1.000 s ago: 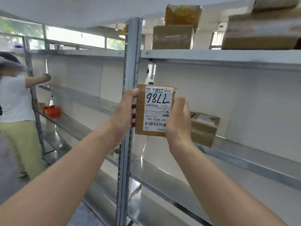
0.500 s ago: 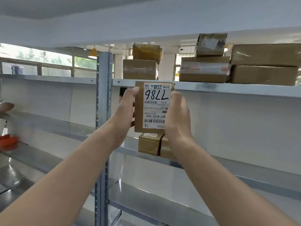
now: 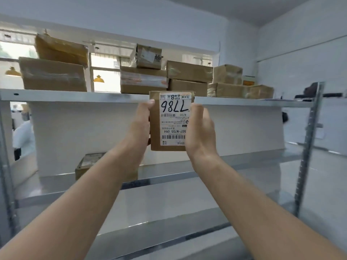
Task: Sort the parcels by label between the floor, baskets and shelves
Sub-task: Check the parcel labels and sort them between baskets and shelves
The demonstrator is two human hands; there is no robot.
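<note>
a person's left hand [image 3: 139,124] and right hand [image 3: 200,128] grip a labelled parcel [image 3: 170,121] between curled fingers, upright before the top shelf [image 3: 75,95].

Between your left hand [image 3: 139,126] and your right hand [image 3: 200,128], the parcel [image 3: 155,128] you grip carries a white label [image 3: 173,119] turned upside down to you, with "7786" handwritten in black marker near your fingertips and a large printed "8" in the header line above it. Further down the same label, between your palms, you can read "N705" beside a small barcode, then "507-N705 094" over a longer barcode; the fine print is too small to read. The stickers on the taped parcel [image 3: 148,56] above your hands and the low parcel [image 3: 90,162] beside your left forearm are too blurred to read.
</note>
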